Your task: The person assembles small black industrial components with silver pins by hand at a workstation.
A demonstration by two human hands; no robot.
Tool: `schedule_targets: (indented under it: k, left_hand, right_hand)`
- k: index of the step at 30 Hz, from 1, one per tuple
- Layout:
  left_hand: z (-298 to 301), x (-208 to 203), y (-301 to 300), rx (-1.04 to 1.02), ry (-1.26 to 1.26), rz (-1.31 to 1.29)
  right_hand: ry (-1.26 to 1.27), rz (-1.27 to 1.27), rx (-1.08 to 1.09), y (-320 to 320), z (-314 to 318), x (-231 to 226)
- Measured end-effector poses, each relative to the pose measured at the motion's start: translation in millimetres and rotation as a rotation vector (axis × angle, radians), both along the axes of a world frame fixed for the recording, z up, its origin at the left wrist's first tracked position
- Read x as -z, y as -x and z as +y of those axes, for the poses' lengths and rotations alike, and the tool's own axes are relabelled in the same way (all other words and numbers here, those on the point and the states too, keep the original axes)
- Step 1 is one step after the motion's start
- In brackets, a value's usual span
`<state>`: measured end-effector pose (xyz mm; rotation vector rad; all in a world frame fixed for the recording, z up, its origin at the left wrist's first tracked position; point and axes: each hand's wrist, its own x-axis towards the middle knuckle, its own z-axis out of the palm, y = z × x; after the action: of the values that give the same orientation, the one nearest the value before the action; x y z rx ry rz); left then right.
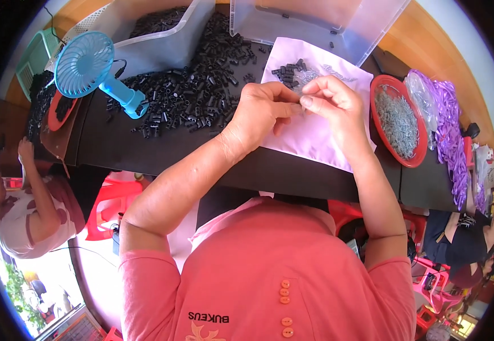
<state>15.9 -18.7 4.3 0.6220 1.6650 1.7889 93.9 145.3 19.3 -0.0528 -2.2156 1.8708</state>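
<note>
Over a pale pink cloth [292, 50], my left hand [263, 111] and my right hand [338, 103] meet with thumbs and forefingers pinched together. Whatever sits between these fingertips is too small and covered to make out. Just beyond the hands, several short black plastic tubes [288, 73] lie on the cloth beside a loose scatter of small silvery metal pieces [332, 70]. A large spread of similar black tubes [184, 102] covers the dark table [218, 163] to the left of my left hand.
A blue fan [85, 63] stands among the tubes at left. Behind are a grey plastic bin [167, 54] and a clear bin [338, 31]. At right sit a red basket [375, 108] of metal pieces and purple ribbons [450, 131]. Other people sit at both sides.
</note>
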Motion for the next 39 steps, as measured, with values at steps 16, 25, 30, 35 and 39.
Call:
schedule_targets:
  k: [16, 25, 30, 35, 39]
  left_hand:
    - [8.4, 17.3, 0.6, -0.047, -0.066, -0.135]
    - [3.6, 13.8, -0.5, -0.025, -0.086, -0.139]
    - [2.4, 18.4, 4.8, -0.039, -0.178, -0.274]
    - [0.2, 9.9, 7.4, -0.098, -0.166, -0.28]
    - [0.9, 10.3, 6.7, -0.094, -0.156, -0.277]
  right_hand:
    - [-1.009, 0.258, 0.032, 115.8, -3.6, 1.7]
    - [-1.396, 0.268, 0.143, 144.3, -14.5, 36.7]
    - [-1.085, 0.232, 0.105, 130.8, -3.4, 25.9]
    - [-0.015, -0.15, -0.028, 67.9, 15.8, -18.6]
    - [0.13, -0.198, -0.062, 34.1, 23.5, -14.3]
